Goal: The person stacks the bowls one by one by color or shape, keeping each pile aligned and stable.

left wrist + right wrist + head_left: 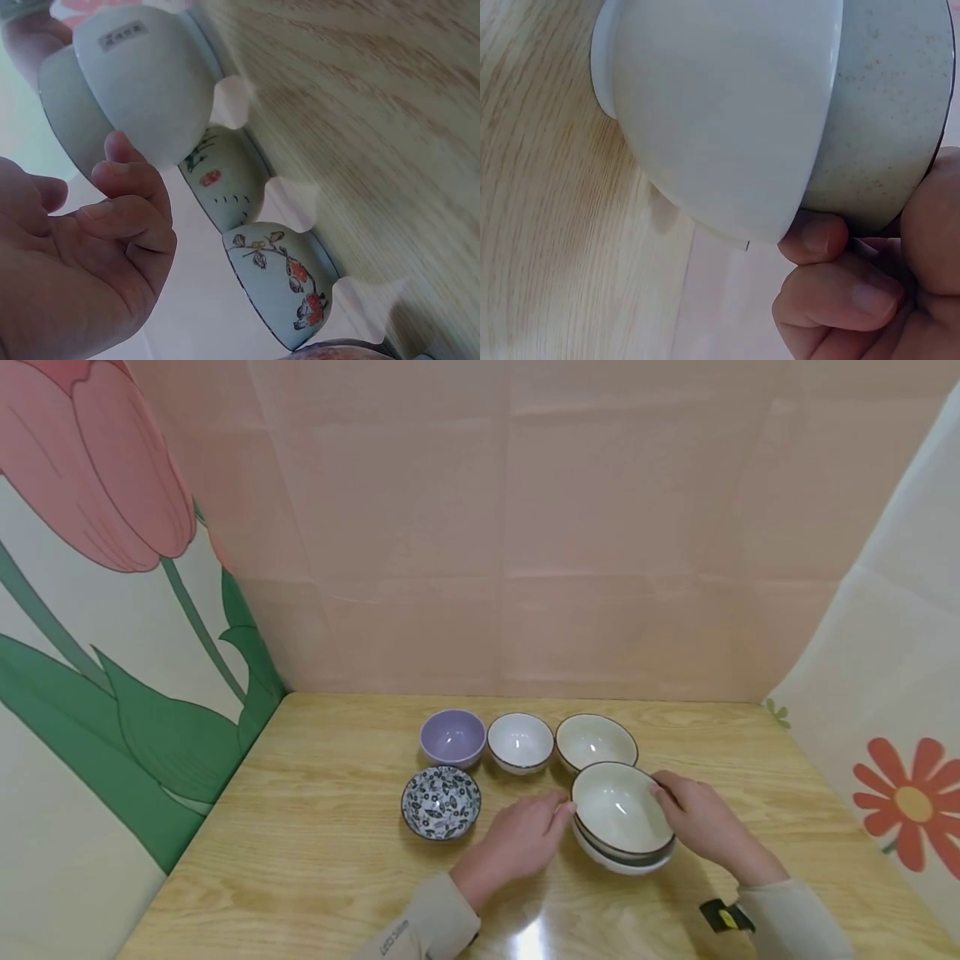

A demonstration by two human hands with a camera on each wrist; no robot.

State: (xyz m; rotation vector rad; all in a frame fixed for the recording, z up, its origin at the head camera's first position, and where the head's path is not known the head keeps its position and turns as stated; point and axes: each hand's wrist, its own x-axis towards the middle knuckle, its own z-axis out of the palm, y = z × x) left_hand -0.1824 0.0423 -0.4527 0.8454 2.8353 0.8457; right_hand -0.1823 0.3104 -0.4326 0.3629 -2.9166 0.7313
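Observation:
A cream bowl (621,806) with a dark rim sits nested in a white bowl (720,112), its upper side standing above the white rim. My right hand (701,818) grips the cream bowl at its right rim, thumb over the edge and fingers curled beneath, close to the white bowl's lip. On the other side, my left hand (525,835) is at the stack's left edge. Its fingers (131,217) are loosely bent and hold nothing; whether a fingertip touches the bowl I cannot tell. The white bowl's outside bears a small label (124,36).
Behind the stack stand another cream bowl (596,742), a small white bowl (521,742) with a brown rim, and a purple bowl (453,737). A black-and-white patterned bowl (441,803) is left of my left hand. All are on a wooden table (330,827).

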